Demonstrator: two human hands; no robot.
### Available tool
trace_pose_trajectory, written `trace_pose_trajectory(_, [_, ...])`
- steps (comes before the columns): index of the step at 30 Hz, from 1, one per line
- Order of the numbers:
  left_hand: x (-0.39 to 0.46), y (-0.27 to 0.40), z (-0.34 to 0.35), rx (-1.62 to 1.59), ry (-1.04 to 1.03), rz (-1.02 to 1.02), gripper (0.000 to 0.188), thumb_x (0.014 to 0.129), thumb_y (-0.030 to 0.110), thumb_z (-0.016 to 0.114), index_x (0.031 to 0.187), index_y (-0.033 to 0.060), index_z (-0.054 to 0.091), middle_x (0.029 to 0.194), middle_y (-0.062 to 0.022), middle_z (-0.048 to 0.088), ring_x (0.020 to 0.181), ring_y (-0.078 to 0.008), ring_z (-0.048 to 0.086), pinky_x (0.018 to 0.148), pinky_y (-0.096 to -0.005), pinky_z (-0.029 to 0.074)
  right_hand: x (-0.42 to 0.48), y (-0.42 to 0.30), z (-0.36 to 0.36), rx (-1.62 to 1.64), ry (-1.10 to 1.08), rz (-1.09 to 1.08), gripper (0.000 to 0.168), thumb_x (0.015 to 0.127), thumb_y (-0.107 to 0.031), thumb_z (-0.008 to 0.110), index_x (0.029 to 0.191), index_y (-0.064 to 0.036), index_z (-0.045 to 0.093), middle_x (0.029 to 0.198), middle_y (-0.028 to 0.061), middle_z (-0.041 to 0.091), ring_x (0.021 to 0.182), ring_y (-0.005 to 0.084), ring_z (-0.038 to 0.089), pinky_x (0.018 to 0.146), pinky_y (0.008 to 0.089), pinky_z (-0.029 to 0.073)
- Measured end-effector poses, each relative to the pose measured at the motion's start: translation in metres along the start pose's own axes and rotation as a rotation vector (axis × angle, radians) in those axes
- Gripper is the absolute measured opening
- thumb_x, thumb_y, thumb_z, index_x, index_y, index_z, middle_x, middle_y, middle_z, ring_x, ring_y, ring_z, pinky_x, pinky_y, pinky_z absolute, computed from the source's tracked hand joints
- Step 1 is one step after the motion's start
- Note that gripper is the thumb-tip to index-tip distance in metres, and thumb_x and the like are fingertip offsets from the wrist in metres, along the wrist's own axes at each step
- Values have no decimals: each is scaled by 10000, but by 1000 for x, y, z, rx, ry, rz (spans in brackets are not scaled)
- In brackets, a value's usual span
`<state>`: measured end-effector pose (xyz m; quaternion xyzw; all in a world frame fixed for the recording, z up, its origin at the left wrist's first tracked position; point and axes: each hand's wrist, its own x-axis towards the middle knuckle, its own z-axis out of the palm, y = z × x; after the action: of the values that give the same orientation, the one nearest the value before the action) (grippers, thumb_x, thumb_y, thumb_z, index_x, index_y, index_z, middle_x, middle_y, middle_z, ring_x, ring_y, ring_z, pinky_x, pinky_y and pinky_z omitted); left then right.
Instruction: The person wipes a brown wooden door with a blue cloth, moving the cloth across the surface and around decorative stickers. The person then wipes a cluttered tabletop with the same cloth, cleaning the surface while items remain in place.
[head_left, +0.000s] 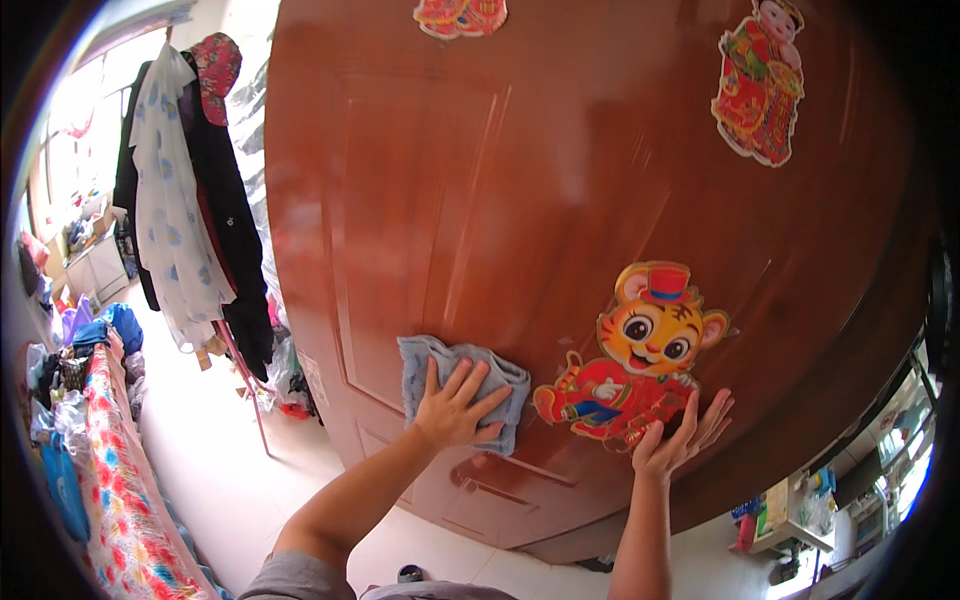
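Observation:
A large reddish-brown panelled door (465, 225) fills the middle of the view. My left hand (460, 405) lies flat with spread fingers on a folded blue-grey cloth (420, 360), pressing it against the door's surface. To the right, my right hand (679, 435) rests at the lower edge of a cartoon tiger sticker (652, 341), its fingers apart and nothing held. Another figure sticker (759, 90) is on the door at the upper right, and part of a red one (461, 16) shows at the top edge.
At left, clothes (176, 202) and a floral cap (217, 75) hang on a pink-legged stand (259, 420). A flower-patterned cover (124, 480) lies at lower left, with bags behind it. A small shelf unit (787, 517) with items stands at lower right.

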<state>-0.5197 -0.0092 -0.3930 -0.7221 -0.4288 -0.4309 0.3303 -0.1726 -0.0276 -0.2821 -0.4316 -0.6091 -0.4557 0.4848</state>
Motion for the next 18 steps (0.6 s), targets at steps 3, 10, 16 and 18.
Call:
trace_pose_trajectory(3, [16,-12,-12,6,1,31,663,813,607,695,1412,332,627,1585,-132,469,1458,-351,433,1157,-738,235,0,0,-1,6,3,-4,602,1074,-477,372,1459,-40,523,1623,308,346,1522,504,297,1219,663,179])
trace_pose_trajectory(10, [177,-48,-87,33,150,-14,842,833,553,668,1504,68,517,1637,-310,305,1508,-498,314,1203,-700,155,-5,5,-1,-46,-1,-32,596,1084,-446,343,1473,-25,509,1623,293,356,1521,480,315,1221,653,205])
trace_pose_trajectory(16, [268,-93,-133,121,265,-35,893,895,524,651,1602,61,363,1693,-280,190,1558,-470,208,1223,-660,131,-5,5,0,-62,-6,-35,598,1090,-440,341,1484,-17,500,1628,290,348,1518,475,323,1219,651,214])
trace_pose_trajectory(18, [280,-108,-140,144,316,-80,877,925,509,641,1617,63,337,1705,-265,171,1564,-468,193,1226,-650,132,-3,5,-2,-69,0,-37,603,1091,-446,340,1483,-16,501,1628,289,348,1518,473,324,1219,650,215])
